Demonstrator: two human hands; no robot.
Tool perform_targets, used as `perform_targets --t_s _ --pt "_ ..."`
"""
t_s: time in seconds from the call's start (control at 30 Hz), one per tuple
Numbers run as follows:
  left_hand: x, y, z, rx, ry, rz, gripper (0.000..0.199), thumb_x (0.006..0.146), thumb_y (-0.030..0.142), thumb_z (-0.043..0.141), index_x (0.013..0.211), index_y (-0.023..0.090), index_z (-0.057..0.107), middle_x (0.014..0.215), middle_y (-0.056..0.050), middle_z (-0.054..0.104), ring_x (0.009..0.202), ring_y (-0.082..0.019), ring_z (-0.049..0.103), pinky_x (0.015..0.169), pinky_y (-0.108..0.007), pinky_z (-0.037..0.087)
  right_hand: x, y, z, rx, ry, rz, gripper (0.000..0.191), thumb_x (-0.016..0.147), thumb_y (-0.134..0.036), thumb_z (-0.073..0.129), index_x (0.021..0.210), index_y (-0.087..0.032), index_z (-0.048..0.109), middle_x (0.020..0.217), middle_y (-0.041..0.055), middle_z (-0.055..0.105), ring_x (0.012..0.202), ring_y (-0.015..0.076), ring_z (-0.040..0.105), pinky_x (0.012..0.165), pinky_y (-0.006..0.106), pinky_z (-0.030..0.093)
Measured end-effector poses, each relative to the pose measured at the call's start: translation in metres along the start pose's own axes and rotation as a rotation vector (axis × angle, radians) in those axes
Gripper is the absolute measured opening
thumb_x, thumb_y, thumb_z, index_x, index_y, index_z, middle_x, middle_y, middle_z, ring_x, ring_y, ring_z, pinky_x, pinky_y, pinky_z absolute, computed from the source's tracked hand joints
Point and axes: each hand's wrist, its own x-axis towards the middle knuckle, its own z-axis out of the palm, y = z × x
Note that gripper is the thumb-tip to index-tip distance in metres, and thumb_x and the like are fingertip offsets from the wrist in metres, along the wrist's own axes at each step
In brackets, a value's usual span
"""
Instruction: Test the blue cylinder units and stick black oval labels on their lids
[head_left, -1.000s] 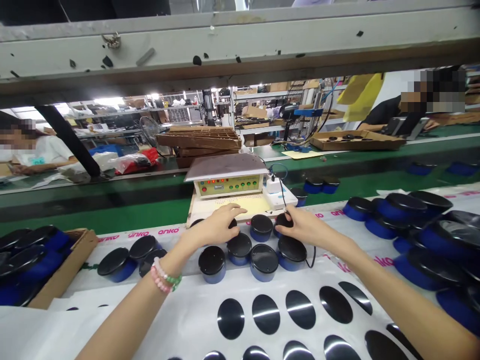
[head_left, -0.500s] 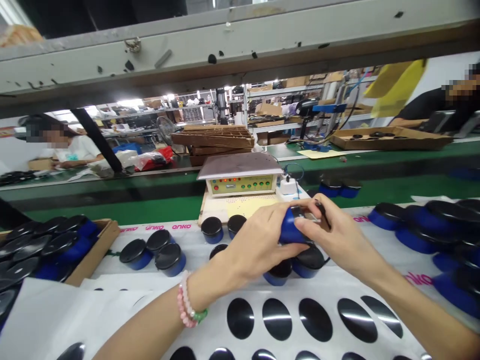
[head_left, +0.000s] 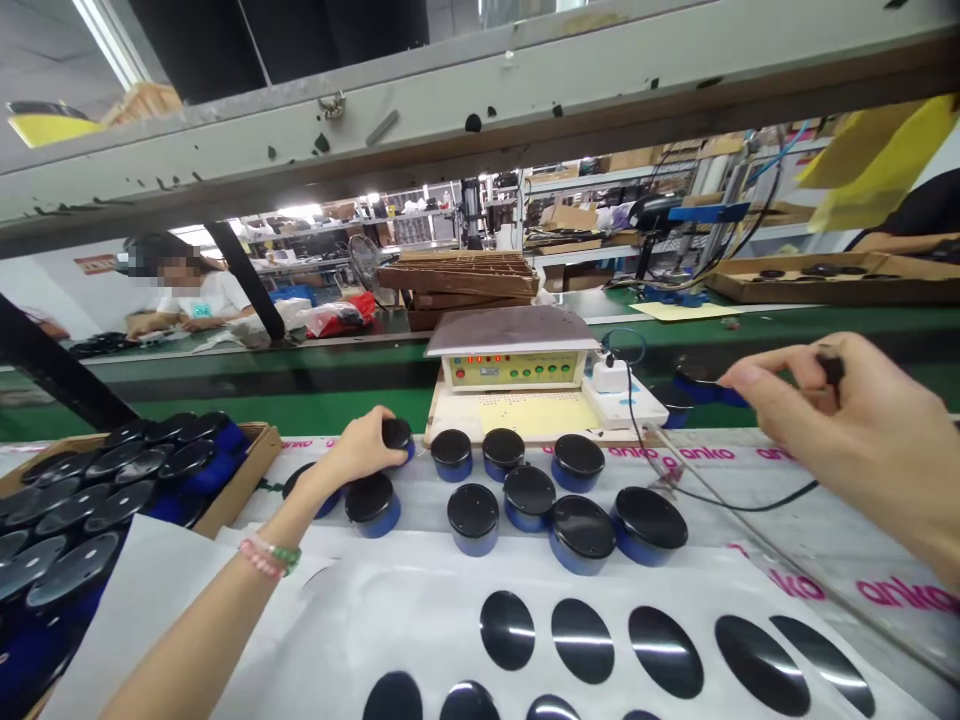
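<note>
Blue-black pot (head_left: 398, 436) in left hand (head_left: 363, 447)

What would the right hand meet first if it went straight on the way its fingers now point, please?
The right hand would probably meet a black-topped blue container on the green surface, though depth is unclear.

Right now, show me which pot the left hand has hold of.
The pot just left of the board under the machine: the left hand's fingers grip it, while the row right of it stands untouched.
</note>
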Motion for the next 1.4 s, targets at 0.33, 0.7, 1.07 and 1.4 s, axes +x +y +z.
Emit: perform_targets --t_s 0.33,0.7,1.07,1.4 --pt "0.014 0.071 0.020 0.182 -0.365 0.335 0.103 0.059 0.033 0.072 0.145 0.029 0.016 0.145 -0.015 0.034 0.121 -0.034 0.049 0.093 -0.041 0.043 -0.022 0.024 0.080 -0.314 -0.723 -0.200 0.034 0.086 -0.043 0.046 0.109 -0.018 0.043 0.103 0.0114 0.061 0.092 0.0257 0.061 0.071 0.032 0.043" --pt "0.032 0.100 0.046 0.206 -0.335 0.590 0.074 0.075 0.046 0.063 0.137 0.022 0.031 0.120 -0.015 0.055 0.112 -0.035 0.052 0.090 -0.045 0.044 -0.013 0.052 0.090 -0.396 -0.712 -0.119 0.023 0.077 -0.033 0.057 0.092 -0.019 0.046 0.101 0.0124 0.062 0.086 0.0267 0.062 0.063 0.031 0.041" --pt "0.056 0.150 0.060 0.060 -0.417 0.763 0.077 0.072 0.032 0.063 0.140 0.026 0.027 0.125 -0.012 0.056 0.113 -0.033 0.054 0.093 -0.043 0.042 -0.045 0.029 0.026 -0.321 -0.885 0.039 0.030 0.071 -0.044 0.063 0.082 -0.024 0.044 0.083 0.0019 0.061 0.065 0.0210 0.059 0.050 0.029 0.041" --pt "0.024 0.108 0.030 -0.117 -0.496 0.648 0.062 0.069 0.026 0.061 0.128 0.022 0.042 0.119 -0.005 0.061 0.103 -0.024 0.060 0.090 -0.032 0.047 -0.051 0.035 0.035 -0.212 -0.816 -0.003 0.021 0.080 -0.037 0.059 0.082 -0.022 0.044 0.083 -0.0006 0.058 0.069 0.0153 0.056 0.058 0.027 0.043"
